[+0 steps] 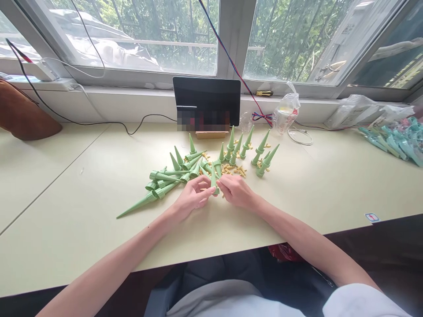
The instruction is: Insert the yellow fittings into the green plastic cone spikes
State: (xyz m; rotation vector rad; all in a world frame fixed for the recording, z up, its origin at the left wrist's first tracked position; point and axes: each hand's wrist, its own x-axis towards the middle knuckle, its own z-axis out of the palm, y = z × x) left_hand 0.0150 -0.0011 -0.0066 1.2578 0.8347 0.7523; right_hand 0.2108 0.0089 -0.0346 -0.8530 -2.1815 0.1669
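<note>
My left hand is closed around a green plastic watering spike, its narrow end toward me. Against the side of that spike, the fingers of my right hand are pinched together; whatever they hold is hidden. Just beyond my hands lies a small heap of yellow valve pieces. Left of them, many green spikes lie on their sides in a loose pile. Farther back and to the right, several spikes stand point up, with yellow valves sticking out of their sides.
A tablet leans upright on a brown stand at the window. Right of it are a bagged cup, a white cable and bagged teal items. A black cable crosses the table's back left, near a brown bag.
</note>
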